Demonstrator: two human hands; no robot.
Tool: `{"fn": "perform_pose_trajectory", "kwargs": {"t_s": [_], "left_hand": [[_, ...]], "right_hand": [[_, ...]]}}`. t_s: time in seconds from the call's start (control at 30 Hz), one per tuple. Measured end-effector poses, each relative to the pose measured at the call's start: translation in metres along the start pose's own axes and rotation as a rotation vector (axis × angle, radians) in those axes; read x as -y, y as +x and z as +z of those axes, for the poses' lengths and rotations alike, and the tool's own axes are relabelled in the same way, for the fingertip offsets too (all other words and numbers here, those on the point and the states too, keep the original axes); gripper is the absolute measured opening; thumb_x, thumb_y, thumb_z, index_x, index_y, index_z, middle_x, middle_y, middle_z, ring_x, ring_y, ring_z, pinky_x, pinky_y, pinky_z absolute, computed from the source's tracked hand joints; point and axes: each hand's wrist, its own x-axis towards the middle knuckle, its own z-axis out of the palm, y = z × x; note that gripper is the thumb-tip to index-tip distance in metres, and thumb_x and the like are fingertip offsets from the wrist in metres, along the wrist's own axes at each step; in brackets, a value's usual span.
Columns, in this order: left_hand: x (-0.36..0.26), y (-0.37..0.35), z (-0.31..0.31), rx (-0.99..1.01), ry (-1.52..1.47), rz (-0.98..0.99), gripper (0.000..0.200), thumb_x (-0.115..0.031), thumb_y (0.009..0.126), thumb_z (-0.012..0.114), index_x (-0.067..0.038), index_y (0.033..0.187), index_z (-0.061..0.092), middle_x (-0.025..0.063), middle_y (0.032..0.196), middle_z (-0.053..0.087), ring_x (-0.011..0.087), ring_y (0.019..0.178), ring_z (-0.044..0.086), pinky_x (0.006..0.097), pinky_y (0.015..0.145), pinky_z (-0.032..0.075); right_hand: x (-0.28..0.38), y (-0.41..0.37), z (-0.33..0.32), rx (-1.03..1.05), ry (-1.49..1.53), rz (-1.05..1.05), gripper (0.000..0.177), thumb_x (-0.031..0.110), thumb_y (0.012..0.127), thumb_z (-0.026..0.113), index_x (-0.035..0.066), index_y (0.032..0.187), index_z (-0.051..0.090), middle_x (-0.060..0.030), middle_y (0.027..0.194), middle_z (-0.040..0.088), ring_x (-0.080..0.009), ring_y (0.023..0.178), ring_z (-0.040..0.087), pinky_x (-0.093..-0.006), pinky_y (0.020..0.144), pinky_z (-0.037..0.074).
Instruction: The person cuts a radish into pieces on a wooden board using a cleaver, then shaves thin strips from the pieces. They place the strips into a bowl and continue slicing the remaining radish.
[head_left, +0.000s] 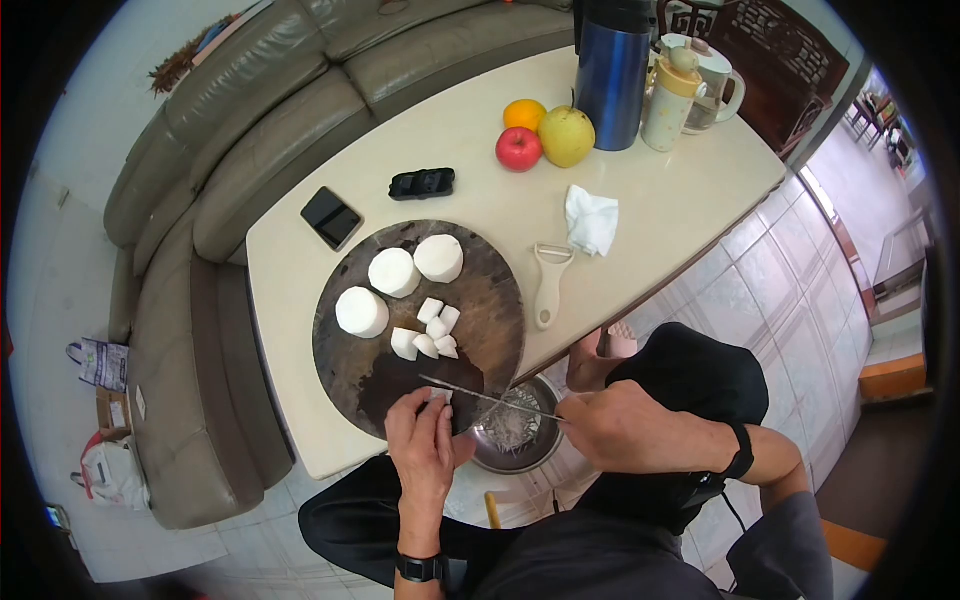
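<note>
My right hand (625, 428) is closed round the handle end of a knife (490, 397), whose thin blade points left across the front of the round wooden chopping board (490, 270). Under the blade, the fingers of my left hand (418, 440) pinch a small piece of white radish (440, 396) against the board. Several cut radish chunks (405, 343) lie in the middle of the board. Behind them stand three thick round radish pieces (362, 312). A dark wet patch surrounds the blade tip.
Below the table edge, a metal bowl (485, 455) holds white shreds. On the table are a peeler (548, 290), a crumpled tissue (592, 220), a phone (331, 218), a black object (422, 184), an apple (519, 149), a pear (567, 137), an orange (524, 114) and a blue flask (612, 90).
</note>
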Motion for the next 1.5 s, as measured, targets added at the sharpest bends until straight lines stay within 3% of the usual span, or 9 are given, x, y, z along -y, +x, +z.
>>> {"fn": "perform_pose_trajectory", "kwargs": {"t_s": [0.07,0.13,0.27,0.43,0.73,0.97,1.23,1.43,1.5], "left_hand": [[-0.001,-0.003,-0.001,0.009,0.030,0.043,0.019,0.004,0.075,0.067,0.002,0.094,0.067,0.0163,0.102,0.061,0.0337,0.095,0.058,0.0401,0.081,0.046],[0.001,-0.005,-0.003,0.023,0.056,0.090,0.019,0.004,0.074,0.067,0.003,0.093,0.067,0.0168,0.101,0.061,0.0341,0.094,0.058,0.0409,0.082,0.046],[0.005,-0.006,-0.004,0.087,0.090,0.138,0.025,0.005,0.070,0.068,0.005,0.094,0.066,0.0179,0.099,0.061,0.0373,0.094,0.057,0.0434,0.083,0.046],[0.009,-0.005,-0.007,0.144,0.069,0.168,0.028,0.005,0.068,0.068,0.006,0.096,0.065,0.0189,0.099,0.061,0.0398,0.094,0.057,0.0457,0.084,0.045],[0.019,-0.009,-0.003,0.136,0.064,0.185,0.022,0.001,0.068,0.071,0.004,0.089,0.065,0.0182,0.096,0.060,0.0399,0.093,0.058,0.0504,0.081,0.045],[0.021,-0.009,-0.002,0.147,0.035,0.171,0.026,0.002,0.068,0.070,0.005,0.093,0.065,0.0196,0.100,0.060,0.0419,0.096,0.058,0.0524,0.085,0.045],[0.018,-0.008,-0.002,0.144,0.058,0.178,0.027,0.003,0.068,0.069,0.005,0.094,0.065,0.0193,0.100,0.060,0.0412,0.096,0.057,0.0519,0.085,0.045],[0.013,-0.006,0.001,0.084,0.057,0.129,0.023,0.009,0.069,0.065,0.005,0.092,0.065,0.0185,0.097,0.059,0.0391,0.093,0.057,0.0455,0.083,0.048],[0.016,-0.009,0.003,0.060,0.052,0.151,0.022,0.009,0.068,0.066,0.005,0.090,0.065,0.0193,0.096,0.059,0.0388,0.090,0.058,0.0444,0.079,0.048]], "right_hand": [[0.003,0.006,0.000,0.037,-0.032,-0.016,0.011,0.004,0.074,0.058,-0.003,0.079,0.050,-0.0183,0.064,0.059,-0.0378,0.060,0.062,-0.0452,0.052,0.048],[0.005,0.013,0.003,-0.018,-0.151,-0.143,0.014,0.004,0.073,0.061,-0.002,0.079,0.049,-0.0125,0.060,0.052,-0.0316,0.050,0.057,-0.0397,0.042,0.043],[0.017,0.024,0.002,0.145,-0.204,-0.070,0.018,0.005,0.070,0.061,-0.006,0.082,0.054,-0.0192,0.067,0.062,-0.0345,0.061,0.065,-0.0417,0.052,0.052],[0.024,0.030,0.015,0.121,-0.373,-0.134,0.017,0.008,0.069,0.063,-0.006,0.076,0.055,-0.0172,0.064,0.060,-0.0263,0.056,0.065,-0.0350,0.045,0.051],[0.028,0.033,0.016,0.164,-0.375,-0.101,0.020,0.007,0.066,0.063,-0.007,0.077,0.054,-0.0116,0.060,0.056,-0.0214,0.050,0.061,-0.0301,0.039,0.047],[0.025,0.050,0.015,0.211,-0.262,-0.108,0.023,0.005,0.061,0.065,-0.009,0.078,0.057,-0.0105,0.059,0.054,-0.0206,0.052,0.061,-0.0295,0.041,0.048],[0.033,0.067,0.031,0.180,-0.329,-0.102,0.023,0.005,0.068,0.062,-0.011,0.083,0.053,-0.0155,0.064,0.059,-0.0258,0.053,0.063,-0.0319,0.041,0.049],[0.024,0.060,0.011,0.051,-0.228,-0.100,0.015,0.003,0.067,0.065,-0.006,0.076,0.059,-0.0151,0.063,0.061,-0.0254,0.058,0.066,-0.0351,0.046,0.050],[0.029,0.056,0.006,0.114,-0.219,-0.093,0.016,0.003,0.067,0.065,-0.007,0.077,0.058,-0.0157,0.063,0.061,-0.0258,0.058,0.066,-0.0352,0.045,0.050]]}}
